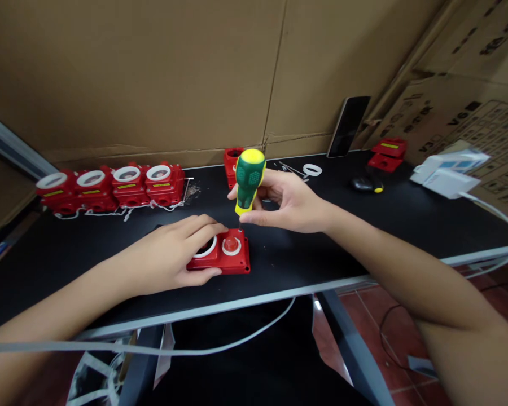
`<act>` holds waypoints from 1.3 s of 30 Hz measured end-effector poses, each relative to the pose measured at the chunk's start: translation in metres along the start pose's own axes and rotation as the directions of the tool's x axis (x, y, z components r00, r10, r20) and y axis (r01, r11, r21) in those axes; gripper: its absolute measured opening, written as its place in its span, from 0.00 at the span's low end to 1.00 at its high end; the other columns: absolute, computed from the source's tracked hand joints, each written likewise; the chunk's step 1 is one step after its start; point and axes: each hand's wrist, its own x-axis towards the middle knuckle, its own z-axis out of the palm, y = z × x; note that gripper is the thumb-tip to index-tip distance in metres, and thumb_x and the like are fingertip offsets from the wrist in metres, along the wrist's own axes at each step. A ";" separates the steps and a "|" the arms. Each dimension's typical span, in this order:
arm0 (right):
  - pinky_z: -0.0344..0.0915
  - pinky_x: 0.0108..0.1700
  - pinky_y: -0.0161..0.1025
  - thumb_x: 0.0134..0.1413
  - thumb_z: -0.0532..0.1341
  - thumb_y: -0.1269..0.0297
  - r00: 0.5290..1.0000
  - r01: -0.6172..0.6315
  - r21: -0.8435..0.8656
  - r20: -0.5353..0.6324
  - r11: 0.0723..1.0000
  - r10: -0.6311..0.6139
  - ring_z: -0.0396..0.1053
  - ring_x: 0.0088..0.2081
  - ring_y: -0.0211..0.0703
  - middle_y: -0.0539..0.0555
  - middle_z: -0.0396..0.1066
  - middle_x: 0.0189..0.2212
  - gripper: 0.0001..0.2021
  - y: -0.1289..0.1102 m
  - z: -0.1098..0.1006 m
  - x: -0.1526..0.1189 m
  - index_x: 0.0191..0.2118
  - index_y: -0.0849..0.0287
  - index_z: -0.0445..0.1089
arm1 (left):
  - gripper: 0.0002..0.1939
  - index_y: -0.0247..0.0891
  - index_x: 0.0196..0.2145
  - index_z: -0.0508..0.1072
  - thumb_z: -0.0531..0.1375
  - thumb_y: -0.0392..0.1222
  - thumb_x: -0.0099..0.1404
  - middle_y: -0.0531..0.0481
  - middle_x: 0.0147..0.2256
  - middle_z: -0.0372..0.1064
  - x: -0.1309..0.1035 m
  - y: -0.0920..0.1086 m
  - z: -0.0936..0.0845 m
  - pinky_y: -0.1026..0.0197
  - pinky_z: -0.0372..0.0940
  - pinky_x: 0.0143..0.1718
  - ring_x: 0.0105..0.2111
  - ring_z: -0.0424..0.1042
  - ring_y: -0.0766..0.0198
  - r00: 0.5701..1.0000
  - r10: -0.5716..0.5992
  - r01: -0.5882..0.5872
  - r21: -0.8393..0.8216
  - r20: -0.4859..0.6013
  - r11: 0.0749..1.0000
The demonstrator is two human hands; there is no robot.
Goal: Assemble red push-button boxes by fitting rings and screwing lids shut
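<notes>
A red plastic housing with a white ring and a red dome button lies flat on the black table. My left hand is wrapped over its left part, thumb along the near side and fingers on the far side, covering much of the ring. My right hand grips a green and yellow screwdriver near the lower end of its handle. The screwdriver stands nearly upright, its tip at a screw in the housing's far right corner.
Several red housings with white rings stand in a row at the back left. Behind my right hand is another red part. A white ring, a phone, a dark tool and white boxes are farther right.
</notes>
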 end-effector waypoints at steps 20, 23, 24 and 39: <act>0.80 0.39 0.35 0.76 0.73 0.60 0.988 -0.023 0.100 0.154 0.995 0.008 0.74 0.31 0.31 0.64 0.84 0.55 0.18 -0.004 -0.010 -0.004 0.61 0.67 0.77 | 0.28 0.40 0.72 0.70 0.65 0.52 0.81 0.36 0.68 0.76 -0.002 -0.002 0.002 0.48 0.79 0.62 0.64 0.82 0.43 1.000 0.016 -0.016 0.013 0.006 1.000; 0.80 0.37 0.35 0.73 0.75 0.56 0.993 -0.042 0.068 0.117 0.997 0.034 0.74 0.32 0.33 0.63 0.84 0.54 0.20 -0.005 -0.009 -0.003 0.59 0.65 0.77 | 0.28 0.39 0.71 0.70 0.65 0.53 0.82 0.36 0.68 0.76 -0.002 -0.002 0.002 0.48 0.79 0.62 0.63 0.82 0.43 1.000 0.022 -0.022 0.022 0.000 1.000; 0.79 0.36 0.35 0.72 0.76 0.55 0.994 -0.046 0.067 0.103 0.997 0.039 0.74 0.32 0.33 0.62 0.84 0.53 0.21 -0.005 -0.009 -0.003 0.58 0.65 0.77 | 0.27 0.39 0.71 0.70 0.64 0.53 0.82 0.36 0.68 0.76 -0.002 -0.002 0.002 0.48 0.79 0.62 0.63 0.82 0.43 1.000 0.024 -0.024 0.026 0.001 0.999; 0.73 0.35 0.35 0.64 0.81 0.51 0.999 0.001 -0.032 -0.032 0.999 -0.002 0.70 0.31 0.33 0.51 0.78 0.42 0.22 -0.003 0.004 -0.002 0.48 0.61 0.76 | 0.27 0.40 0.71 0.70 0.65 0.53 0.81 0.38 0.63 0.78 -0.002 -0.001 0.002 0.49 0.79 0.59 0.59 0.83 0.44 1.000 0.009 -0.010 0.016 0.007 1.000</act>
